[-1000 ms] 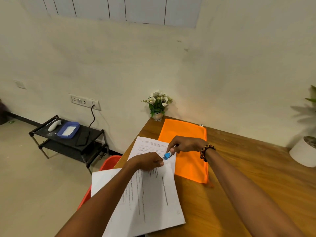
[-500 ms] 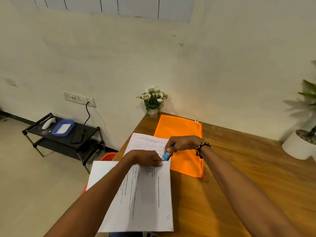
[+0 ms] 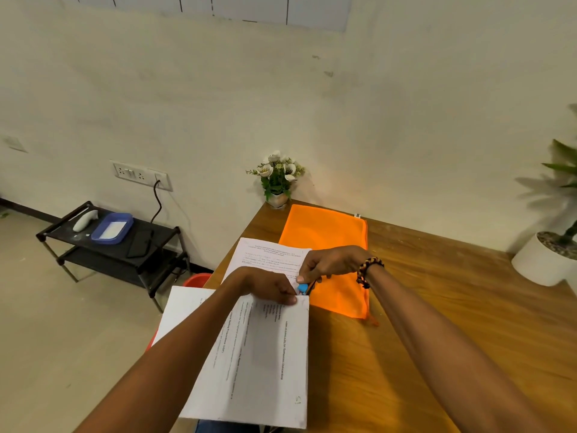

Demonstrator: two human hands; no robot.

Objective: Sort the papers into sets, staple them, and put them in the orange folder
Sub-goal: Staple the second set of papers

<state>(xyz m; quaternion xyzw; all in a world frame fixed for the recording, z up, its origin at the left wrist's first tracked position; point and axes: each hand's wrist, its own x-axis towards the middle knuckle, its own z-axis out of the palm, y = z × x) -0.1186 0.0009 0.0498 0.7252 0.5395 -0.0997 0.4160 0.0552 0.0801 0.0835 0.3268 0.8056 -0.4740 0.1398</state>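
Papers [image 3: 259, 364]: printed set lying on the desk [image 3: 437, 323] at its near left edge, far corner pinned under the left hand [image 3: 265, 285], fingers curled and pinching the sheets. Stapler [image 3: 303, 288]: blue, at that corner, gripped by the right hand [image 3: 331, 264]. Folder [image 3: 327, 260]: orange, flat beyond the papers, a further sheet [image 3: 268, 256] beside it.
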